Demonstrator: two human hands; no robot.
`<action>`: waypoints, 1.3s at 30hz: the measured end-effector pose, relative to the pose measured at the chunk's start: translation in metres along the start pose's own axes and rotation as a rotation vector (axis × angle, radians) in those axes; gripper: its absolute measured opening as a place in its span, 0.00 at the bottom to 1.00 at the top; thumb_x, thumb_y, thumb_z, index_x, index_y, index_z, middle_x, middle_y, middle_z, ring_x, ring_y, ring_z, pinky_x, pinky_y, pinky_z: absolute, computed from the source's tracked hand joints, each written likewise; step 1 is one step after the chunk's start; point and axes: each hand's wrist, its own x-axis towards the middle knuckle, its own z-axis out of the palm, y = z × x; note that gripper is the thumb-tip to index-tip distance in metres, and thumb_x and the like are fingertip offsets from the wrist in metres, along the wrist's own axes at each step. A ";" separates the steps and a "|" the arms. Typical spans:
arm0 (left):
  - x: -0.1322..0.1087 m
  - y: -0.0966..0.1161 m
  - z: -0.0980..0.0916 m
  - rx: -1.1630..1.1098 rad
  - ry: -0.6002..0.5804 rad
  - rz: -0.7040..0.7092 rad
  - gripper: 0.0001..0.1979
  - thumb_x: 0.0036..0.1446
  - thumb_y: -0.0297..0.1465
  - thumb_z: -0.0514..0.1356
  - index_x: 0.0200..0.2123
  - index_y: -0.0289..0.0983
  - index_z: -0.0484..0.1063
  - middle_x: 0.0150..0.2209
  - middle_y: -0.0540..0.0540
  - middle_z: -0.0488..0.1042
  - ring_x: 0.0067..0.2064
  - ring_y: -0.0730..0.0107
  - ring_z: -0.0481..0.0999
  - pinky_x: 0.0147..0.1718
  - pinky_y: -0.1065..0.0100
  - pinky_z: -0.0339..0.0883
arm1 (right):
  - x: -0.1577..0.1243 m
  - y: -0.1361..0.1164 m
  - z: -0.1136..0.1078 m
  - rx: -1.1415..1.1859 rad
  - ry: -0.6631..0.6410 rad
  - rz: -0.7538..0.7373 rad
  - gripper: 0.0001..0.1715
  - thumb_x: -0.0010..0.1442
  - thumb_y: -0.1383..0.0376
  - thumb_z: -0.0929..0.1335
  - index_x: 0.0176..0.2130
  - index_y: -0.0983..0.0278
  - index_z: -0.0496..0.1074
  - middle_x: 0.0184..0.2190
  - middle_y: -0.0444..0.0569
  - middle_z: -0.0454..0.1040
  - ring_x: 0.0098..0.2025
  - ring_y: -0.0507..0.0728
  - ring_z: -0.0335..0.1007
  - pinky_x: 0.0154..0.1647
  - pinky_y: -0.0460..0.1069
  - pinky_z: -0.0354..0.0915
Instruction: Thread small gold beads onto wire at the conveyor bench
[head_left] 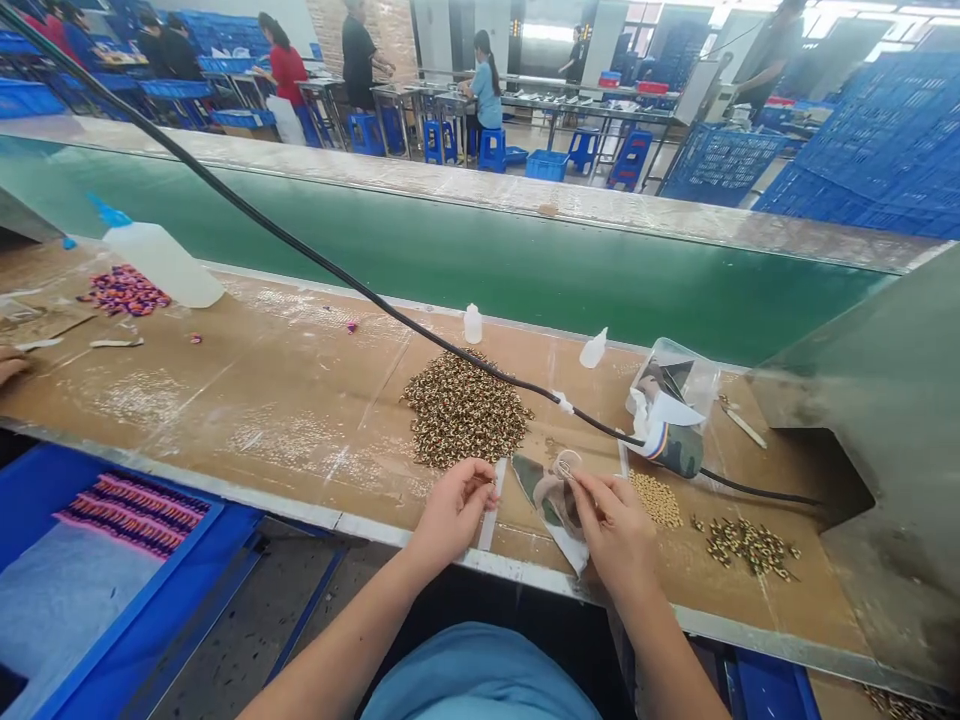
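Observation:
My left hand [451, 512] is closed in a pinch beside a white strip [493, 505] on the table; whatever is between its fingertips is too small to make out. My right hand [616, 520] pinches too, its fingertips over a camouflage cloth [553, 512] at the edge of a small round clear dish [568, 462]. What it grips I cannot make out. Just beyond my left hand lies a big heap of small gold-coloured pieces with dark and red spots [469, 410]. Right of my right hand are a pile of small beige pieces [656, 500] and a smaller heap of gold-and-dark pieces [750, 547].
A black cable [330, 265] crosses above the table. Behind stand small white bottles [472, 324] and a clear plastic box [697, 375]. At left are a large white bottle [165, 262], a purple-and-pink pile [126, 290], another person's hand [10, 364] and a blue crate [172, 590].

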 end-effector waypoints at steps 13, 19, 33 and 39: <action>0.005 0.006 0.037 -0.430 -0.024 -0.118 0.11 0.51 0.37 0.61 0.31 0.37 0.64 0.30 0.49 0.71 0.30 0.75 0.69 0.31 0.71 0.63 | 0.000 0.003 0.004 0.024 0.027 -0.050 0.14 0.64 0.60 0.61 0.35 0.62 0.73 0.29 0.47 0.74 0.28 0.50 0.68 0.27 0.44 0.63; 0.004 -0.002 0.046 -0.540 -0.038 -0.182 0.13 0.49 0.38 0.63 0.32 0.35 0.67 0.30 0.47 0.74 0.29 0.76 0.70 0.32 0.71 0.64 | -0.003 0.003 0.008 0.042 0.101 -0.069 0.11 0.64 0.62 0.62 0.35 0.63 0.72 0.29 0.47 0.74 0.25 0.49 0.67 0.28 0.44 0.64; 0.000 0.002 0.051 -0.767 0.015 -0.196 0.14 0.43 0.31 0.68 0.32 0.35 0.68 0.39 0.45 0.78 0.42 0.69 0.77 0.47 0.65 0.66 | -0.006 -0.001 0.003 0.105 0.180 -0.038 0.09 0.63 0.64 0.63 0.34 0.63 0.70 0.27 0.45 0.72 0.22 0.48 0.62 0.27 0.46 0.62; -0.001 -0.003 0.054 -0.702 0.046 -0.205 0.16 0.41 0.35 0.70 0.31 0.33 0.72 0.36 0.44 0.77 0.42 0.66 0.77 0.46 0.63 0.68 | -0.007 0.002 0.006 0.112 0.185 0.025 0.11 0.64 0.62 0.62 0.34 0.64 0.69 0.26 0.45 0.71 0.21 0.48 0.61 0.26 0.45 0.60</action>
